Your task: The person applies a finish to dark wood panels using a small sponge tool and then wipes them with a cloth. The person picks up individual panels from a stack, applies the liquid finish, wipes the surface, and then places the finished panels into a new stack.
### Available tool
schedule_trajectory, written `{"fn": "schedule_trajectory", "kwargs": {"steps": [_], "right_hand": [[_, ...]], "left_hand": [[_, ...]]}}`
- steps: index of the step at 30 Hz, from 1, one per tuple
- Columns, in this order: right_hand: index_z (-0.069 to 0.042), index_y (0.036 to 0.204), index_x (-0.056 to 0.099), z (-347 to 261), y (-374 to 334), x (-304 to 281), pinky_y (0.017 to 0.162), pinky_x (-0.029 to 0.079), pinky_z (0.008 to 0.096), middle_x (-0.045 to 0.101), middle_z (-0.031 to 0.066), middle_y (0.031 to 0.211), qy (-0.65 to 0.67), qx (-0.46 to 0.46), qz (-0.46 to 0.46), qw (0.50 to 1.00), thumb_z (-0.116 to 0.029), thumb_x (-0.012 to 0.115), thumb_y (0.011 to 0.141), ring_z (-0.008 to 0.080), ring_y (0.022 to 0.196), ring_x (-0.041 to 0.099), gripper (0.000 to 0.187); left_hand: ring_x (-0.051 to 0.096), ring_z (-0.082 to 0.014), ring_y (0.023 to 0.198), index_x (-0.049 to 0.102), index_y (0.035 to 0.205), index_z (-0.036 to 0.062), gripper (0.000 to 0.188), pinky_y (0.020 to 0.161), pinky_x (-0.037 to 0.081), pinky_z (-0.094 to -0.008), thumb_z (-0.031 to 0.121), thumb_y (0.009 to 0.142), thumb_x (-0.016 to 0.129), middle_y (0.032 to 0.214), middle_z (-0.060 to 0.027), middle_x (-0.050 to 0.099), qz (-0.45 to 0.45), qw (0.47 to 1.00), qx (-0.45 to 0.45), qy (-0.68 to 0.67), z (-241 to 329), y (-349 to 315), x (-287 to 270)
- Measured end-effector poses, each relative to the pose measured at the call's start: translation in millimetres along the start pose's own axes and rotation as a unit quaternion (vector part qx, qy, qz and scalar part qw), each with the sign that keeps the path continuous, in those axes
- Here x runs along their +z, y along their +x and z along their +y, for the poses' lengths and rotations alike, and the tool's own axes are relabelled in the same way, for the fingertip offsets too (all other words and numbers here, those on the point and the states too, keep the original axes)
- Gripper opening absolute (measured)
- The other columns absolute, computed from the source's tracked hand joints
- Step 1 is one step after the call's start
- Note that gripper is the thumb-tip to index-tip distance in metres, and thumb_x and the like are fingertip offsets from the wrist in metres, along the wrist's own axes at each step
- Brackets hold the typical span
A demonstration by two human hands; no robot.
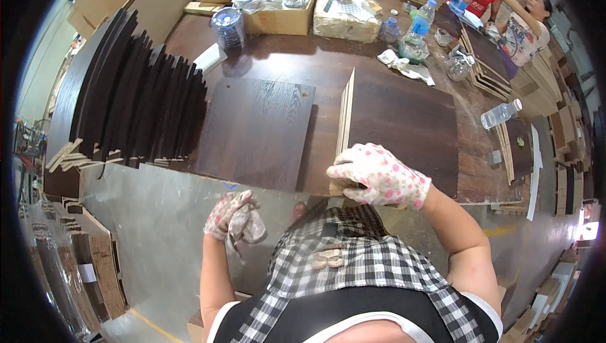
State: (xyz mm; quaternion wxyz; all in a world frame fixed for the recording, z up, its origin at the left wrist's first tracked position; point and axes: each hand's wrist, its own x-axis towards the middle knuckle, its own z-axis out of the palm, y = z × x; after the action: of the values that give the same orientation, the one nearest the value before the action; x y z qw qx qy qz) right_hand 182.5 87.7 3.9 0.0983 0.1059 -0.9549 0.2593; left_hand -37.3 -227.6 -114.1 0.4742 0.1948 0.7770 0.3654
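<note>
My left hand [232, 214], in a white glove with a pink pattern, is closed around a crumpled greyish cloth [247, 226] off the table's near edge. My right hand [380, 175], gloved the same way, grips the near left corner of the top dark brown board [404, 115], its fingers bent over the edge. That board lies on a low stack whose pale raw edges [345, 115] show on the left. Between the hands, a single dark wood-grain board [255, 131] lies flat, with small holes near its far corners.
Many dark boards [126, 90] stand on edge at the left. Farther back are a cardboard box [278, 22], a blue-tinted jar [228, 27], a pale block [346, 21] and bottles [423, 18]. A clear bottle [500, 114] lies at the right. Two people [524, 27] work at the far right.
</note>
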Motion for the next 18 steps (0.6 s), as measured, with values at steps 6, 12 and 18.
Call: {"fn": "schedule_trajectory", "kwargs": {"steps": [6, 12, 18], "right_hand": [[-0.007, 0.105, 0.068, 109, 47, -41, 0.078, 0.053, 0.0411, 0.066, 0.0108, 0.092, -0.049, 0.017, 0.012, 0.999, -0.016, 0.075, 0.082, 0.0319, 0.086, 0.065, 0.025], [-0.007, 0.115, 0.069, 213, 60, -80, 0.091, 0.054, 0.0369, 0.071, 0.0134, 0.108, 0.065, 0.178, 0.084, 0.978, -0.021, 0.075, 0.084, 0.0291, 0.103, 0.068, 0.035], [-0.004, 0.118, 0.069, 233, -43, -126, 0.095, 0.052, 0.036, 0.071, 0.0127, 0.107, 0.024, 0.218, 0.055, 0.974, -0.016, 0.073, 0.083, 0.0242, 0.104, 0.067, 0.037]], "left_hand": [[0.063, -0.0193, 0.083, 0.073, 0.093, -0.0023, 0.043, 0.08, 0.051, -0.0354, 0.037, 0.099, 0.058, 0.087, -0.0102, 0.071, -0.051, 0.987, 0.053, -0.143, 27, 0, 27], [0.06, -0.0095, 0.077, 0.071, 0.114, -0.0021, 0.033, 0.074, 0.052, -0.0278, 0.026, 0.099, 0.062, 0.084, -0.0049, 0.069, -0.049, 0.982, 0.127, -0.128, 88, 16, 62], [0.055, -0.0049, 0.078, 0.056, 0.144, 0.0077, 0.049, 0.073, 0.05, -0.0238, 0.011, 0.096, 0.066, 0.086, 0.002, 0.063, -0.044, 0.977, 0.188, -0.092, 156, 43, 100]]}}
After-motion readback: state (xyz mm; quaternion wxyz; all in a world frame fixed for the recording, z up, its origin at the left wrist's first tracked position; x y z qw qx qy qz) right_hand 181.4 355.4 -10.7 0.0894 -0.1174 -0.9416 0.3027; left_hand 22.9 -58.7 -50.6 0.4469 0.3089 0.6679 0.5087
